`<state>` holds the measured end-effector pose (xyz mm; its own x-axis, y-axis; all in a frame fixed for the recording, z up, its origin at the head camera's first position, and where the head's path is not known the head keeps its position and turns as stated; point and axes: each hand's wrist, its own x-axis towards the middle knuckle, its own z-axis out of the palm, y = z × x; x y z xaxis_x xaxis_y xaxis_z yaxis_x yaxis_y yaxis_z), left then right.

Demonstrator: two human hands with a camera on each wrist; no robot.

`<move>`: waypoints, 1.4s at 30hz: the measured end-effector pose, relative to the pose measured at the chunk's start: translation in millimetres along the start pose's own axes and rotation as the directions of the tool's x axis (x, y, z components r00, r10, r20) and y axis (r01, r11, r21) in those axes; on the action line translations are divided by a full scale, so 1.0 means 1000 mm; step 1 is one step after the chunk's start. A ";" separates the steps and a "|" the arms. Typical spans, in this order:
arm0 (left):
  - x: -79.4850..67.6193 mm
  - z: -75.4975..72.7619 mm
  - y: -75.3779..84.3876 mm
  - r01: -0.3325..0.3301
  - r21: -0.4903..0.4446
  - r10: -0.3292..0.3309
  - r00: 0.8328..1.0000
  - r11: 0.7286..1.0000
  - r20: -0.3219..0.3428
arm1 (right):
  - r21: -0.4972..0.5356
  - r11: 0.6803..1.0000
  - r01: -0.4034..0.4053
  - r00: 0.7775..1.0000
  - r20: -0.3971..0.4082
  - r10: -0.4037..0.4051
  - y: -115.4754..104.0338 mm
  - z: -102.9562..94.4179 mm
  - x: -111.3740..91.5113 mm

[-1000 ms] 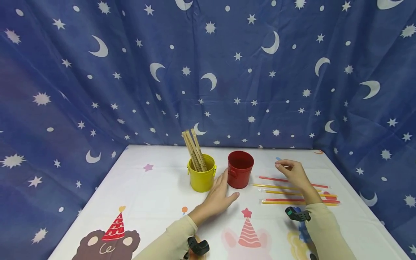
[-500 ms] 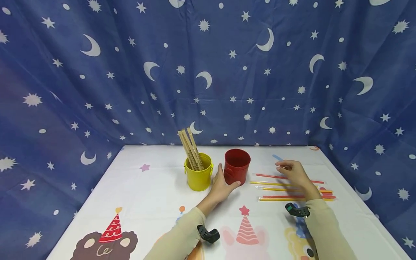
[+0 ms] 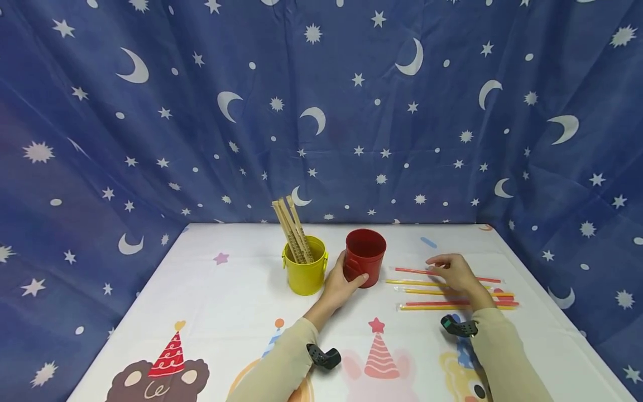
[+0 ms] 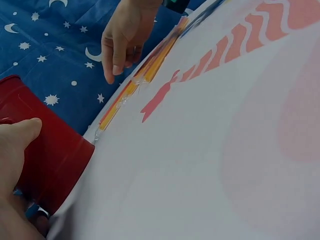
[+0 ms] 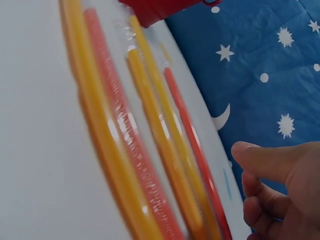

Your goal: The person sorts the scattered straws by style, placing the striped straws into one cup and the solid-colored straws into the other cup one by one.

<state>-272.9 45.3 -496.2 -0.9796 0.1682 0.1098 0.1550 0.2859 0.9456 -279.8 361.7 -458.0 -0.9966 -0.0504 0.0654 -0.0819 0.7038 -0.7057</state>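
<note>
My left hand (image 3: pixel 337 286) grips a small red bucket (image 3: pixel 369 262) from its left side, thumb on the near wall. In the left wrist view the thumb lies across the red bucket (image 4: pixel 55 150), and the other fingers are mostly hidden behind it. Several red and yellow straws (image 3: pixel 432 291) in clear wrappers lie side by side on the table to the right. Over their far side hovers my right hand (image 3: pixel 456 271), fingers loosely bent. In the right wrist view nothing shows between the fingers of the right hand (image 5: pixel 285 190), close to the red straw (image 5: pixel 192 137).
Left of the red bucket stands a yellow bucket (image 3: pixel 306 276) holding several paper-wrapped sticks (image 3: pixel 293 231). A white printed cloth covers the table (image 3: pixel 241 301). A blue star-and-moon curtain (image 3: pixel 351 139) hangs behind the far edge.
My left hand has moved from between the buckets to take hold of the red bucket. The right hand has lowered slightly toward the straws. The head view has shifted a little.
</note>
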 end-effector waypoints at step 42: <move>-0.002 0.001 -0.001 -0.043 0.004 0.043 0.999 0.999 0.022 | -0.128 0.991 0.048 0.972 -0.222 -0.076 -0.009 -0.011 -0.004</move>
<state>-271.3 45.3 -497.3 -0.9691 0.2008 0.1435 0.1975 0.2822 0.9388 -274.6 363.2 -444.2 -0.9603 0.0545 0.2737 -0.1281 0.7854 -0.6056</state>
